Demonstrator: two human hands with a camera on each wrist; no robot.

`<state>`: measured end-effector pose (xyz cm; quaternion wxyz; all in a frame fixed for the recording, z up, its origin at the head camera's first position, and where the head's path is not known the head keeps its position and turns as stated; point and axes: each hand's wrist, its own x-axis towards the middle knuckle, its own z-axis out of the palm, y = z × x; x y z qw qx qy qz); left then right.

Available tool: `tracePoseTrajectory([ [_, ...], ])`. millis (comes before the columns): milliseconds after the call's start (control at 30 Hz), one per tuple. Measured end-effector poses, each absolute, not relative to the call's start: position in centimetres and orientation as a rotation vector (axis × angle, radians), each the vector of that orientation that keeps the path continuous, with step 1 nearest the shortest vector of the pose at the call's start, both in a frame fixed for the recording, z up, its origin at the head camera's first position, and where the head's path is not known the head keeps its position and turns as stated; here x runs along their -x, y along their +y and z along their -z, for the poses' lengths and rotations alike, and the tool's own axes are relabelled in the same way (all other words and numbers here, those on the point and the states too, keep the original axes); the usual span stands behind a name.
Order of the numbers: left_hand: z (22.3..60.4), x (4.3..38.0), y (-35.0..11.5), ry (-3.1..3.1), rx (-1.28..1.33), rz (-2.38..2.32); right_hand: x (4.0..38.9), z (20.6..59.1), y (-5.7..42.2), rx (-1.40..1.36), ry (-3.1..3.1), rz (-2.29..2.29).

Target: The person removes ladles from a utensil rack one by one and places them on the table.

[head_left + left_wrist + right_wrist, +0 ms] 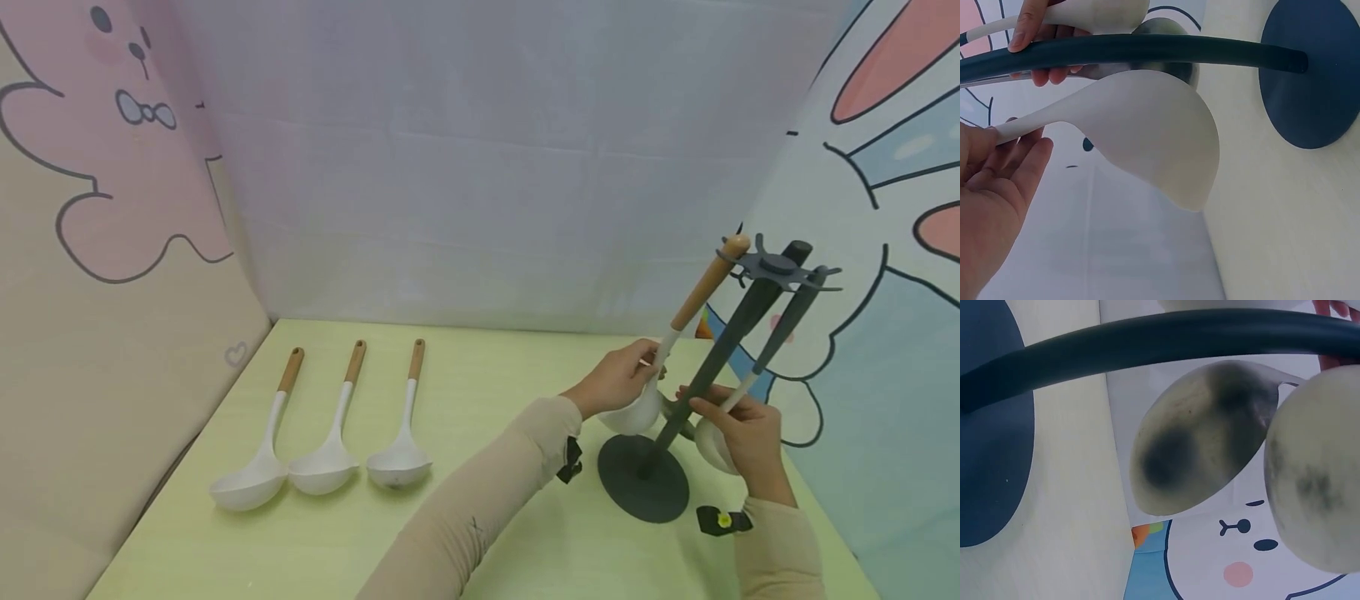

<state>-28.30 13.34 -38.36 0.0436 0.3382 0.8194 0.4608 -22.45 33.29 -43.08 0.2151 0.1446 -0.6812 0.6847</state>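
My left hand (pixel 615 379) pinches the white neck of a wooden-handled ladle (pixel 699 296), its white bowl low beside the stand. The handle's top is at the hooks of a dark utensil stand (pixel 708 371); I cannot tell whether it hangs there. My right hand (pixel 742 429) grips the stand's pole, thumb and fingers on either side. Close to that hand is a white ladle with a grey handle (pixel 791 321) hanging from the rack. Behind the pole, a shiny metal ladle (pixel 1197 437) shows in the right wrist view. The stand leans in the head view.
Three white ladles with wooden handles lie in a row on the table's left: the left one (pixel 251 487), the middle one (pixel 324 471) and the right one (pixel 400 461). The stand's round base (pixel 637 492) is on the pale green table (pixel 315 550). Printed cloth walls surround it.
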Motion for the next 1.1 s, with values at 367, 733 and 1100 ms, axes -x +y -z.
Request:
tracePoseTrajectory([
  [367,38.8,28.2,12.6,2.452,-1.024,-1.516,22.4,43.2,33.5,-0.329,-2.004,-1.825],
  [733,38.4,28.5,11.6,2.466,-1.049,-1.535,22.5,43.3,33.5,-0.357,-1.954,-1.875],
  [1100,37.3,28.6,10.8,2.513,-1.079,-1.509,22.2,42.9,33.3,-0.283,-1.945,-1.922],
])
